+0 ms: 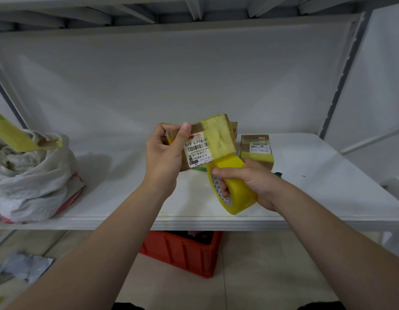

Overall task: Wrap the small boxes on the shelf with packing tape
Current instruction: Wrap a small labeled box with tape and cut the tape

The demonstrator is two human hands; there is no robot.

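Note:
My left hand [165, 153] grips a small brown cardboard box [197, 148] with a white shipping label, held up above the white shelf [118, 186]. A band of yellow tape [218, 136] runs over the box's right part and leads down to the yellow tape roll [236, 186]. My right hand [252, 182] holds that roll, fingers through its core, just below and right of the box. A second small labelled box [256, 151] stands on the shelf behind my right hand, with yellow tape across its lower part.
A crumpled white bag [30, 175] holding a yellow-taped item sits at the shelf's left. A red plastic crate [182, 251] stands on the floor under the shelf. A small green object [278, 174] lies beside my right hand. Grey packets lie on the floor at lower left.

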